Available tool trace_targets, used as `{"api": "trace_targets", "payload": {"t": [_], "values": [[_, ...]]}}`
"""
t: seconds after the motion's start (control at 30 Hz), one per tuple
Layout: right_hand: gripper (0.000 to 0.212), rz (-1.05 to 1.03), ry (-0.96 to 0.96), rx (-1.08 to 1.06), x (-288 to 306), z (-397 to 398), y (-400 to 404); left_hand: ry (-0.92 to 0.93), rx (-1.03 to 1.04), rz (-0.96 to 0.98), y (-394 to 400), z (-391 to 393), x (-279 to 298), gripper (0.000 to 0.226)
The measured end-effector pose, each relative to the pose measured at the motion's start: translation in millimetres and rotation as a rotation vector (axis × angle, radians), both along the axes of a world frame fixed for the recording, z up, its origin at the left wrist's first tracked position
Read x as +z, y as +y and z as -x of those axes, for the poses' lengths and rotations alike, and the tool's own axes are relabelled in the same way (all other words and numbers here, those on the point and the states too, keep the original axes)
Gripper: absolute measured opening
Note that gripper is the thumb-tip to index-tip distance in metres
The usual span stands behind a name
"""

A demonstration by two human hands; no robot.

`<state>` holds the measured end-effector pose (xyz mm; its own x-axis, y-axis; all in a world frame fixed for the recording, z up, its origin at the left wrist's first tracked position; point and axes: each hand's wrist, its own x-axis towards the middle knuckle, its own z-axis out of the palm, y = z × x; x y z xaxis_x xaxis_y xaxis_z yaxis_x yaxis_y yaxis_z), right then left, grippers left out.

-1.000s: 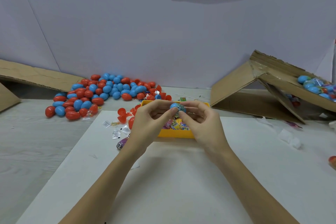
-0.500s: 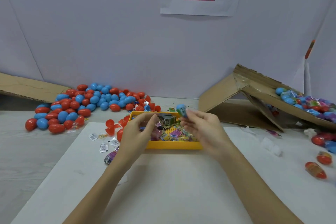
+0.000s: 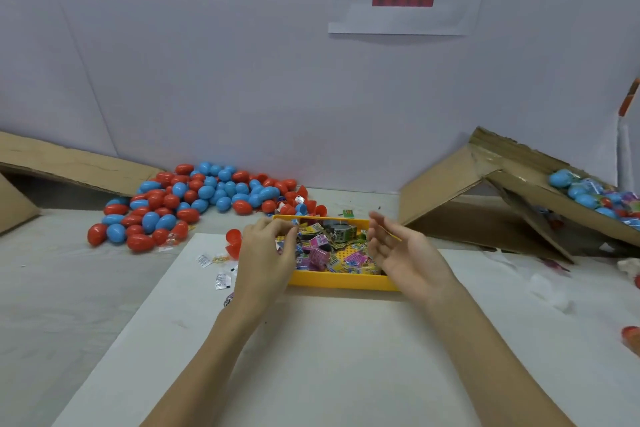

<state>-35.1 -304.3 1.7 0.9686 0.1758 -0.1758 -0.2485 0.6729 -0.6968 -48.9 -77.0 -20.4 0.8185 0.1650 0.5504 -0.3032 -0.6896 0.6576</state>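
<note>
Over yellow tray (image 3: 343, 283), left hand (image 3: 266, 253) touching packets (image 3: 341, 258), grip unclear, right hand (image 3: 407, 255) slack.

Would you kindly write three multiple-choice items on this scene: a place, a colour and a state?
1. Where is the yellow tray? A. on the floor B. between the left hand and the right hand C. on a shelf
2. Which colours make up the egg pile? A. red and blue B. green and white C. all yellow
3. The right hand is: A. gripping an egg B. clenched in a fist C. open and empty

B, a hand sits at each end; A, only those colours show; C, fingers relaxed, palm bare.
</note>
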Motion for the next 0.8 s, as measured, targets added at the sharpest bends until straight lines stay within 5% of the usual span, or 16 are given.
{"api": "trace_targets", "payload": {"t": [0.23, 0.53, 0.8], "values": [[0.023, -0.016, 0.001, -0.039, -11.0, -3.5, 4.9, 0.095, 0.229, 0.053, 21.7, -37.8, 4.9, 0.024], [0.023, -0.030, -0.001, -0.042, -12.3, -5.5, 4.7, 0.582, 0.230, -0.517, 68.0, -131.7, 24.7, 0.047], [0.024, -0.037, -0.015, -0.038, -14.3, -6.4, 4.9, 0.428, 0.200, -0.363, 72.6, -125.4, 9.7, 0.015]]}}
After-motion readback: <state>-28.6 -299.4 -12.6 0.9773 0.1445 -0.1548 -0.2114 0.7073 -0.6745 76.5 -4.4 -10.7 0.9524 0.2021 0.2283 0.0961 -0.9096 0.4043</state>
